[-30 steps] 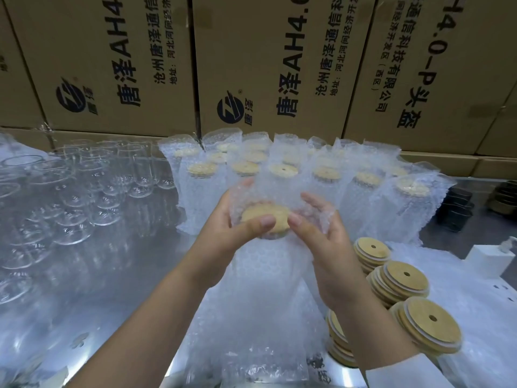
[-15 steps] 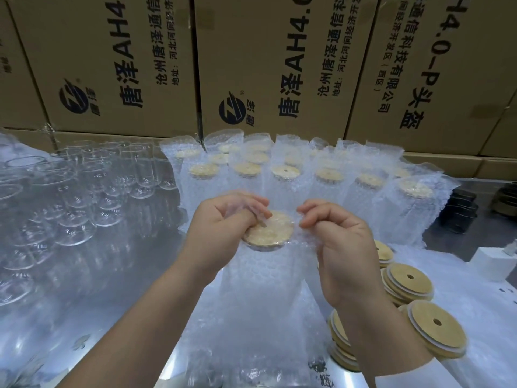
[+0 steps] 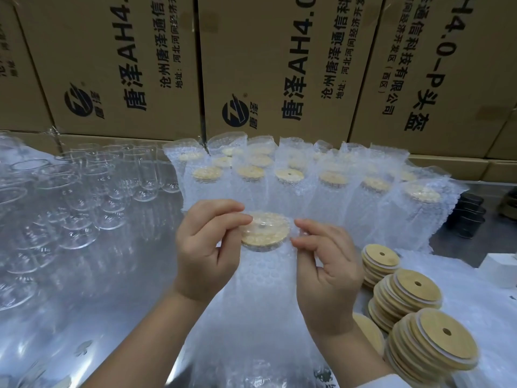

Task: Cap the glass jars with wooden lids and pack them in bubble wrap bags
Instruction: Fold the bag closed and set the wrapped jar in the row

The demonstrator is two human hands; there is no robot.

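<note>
A capped glass jar stands inside a bubble wrap bag [image 3: 260,278] at the centre, its wooden lid [image 3: 264,232] showing through the folded plastic on top. My left hand [image 3: 205,253] pinches the bag's top flap at the lid's left edge. My right hand [image 3: 327,264] pinches the bag at the lid's right edge. Loose wooden lids [image 3: 411,292] lie in leaning stacks to the right. Several bagged, capped jars [image 3: 288,175] stand in rows behind. Bare glass jars [image 3: 92,191] crowd the left side.
Large printed cardboard boxes [image 3: 128,65] form a wall at the back. The shiny metal table [image 3: 134,275] reflects the glass. A white box [image 3: 500,267] sits at the right edge, and dark containers [image 3: 467,217] stand beyond the bagged jars.
The bag's open top has been folded down over the lid. Both hands shifted from holding the bag mouth around the lid to pinching the plastic at either side of it.
</note>
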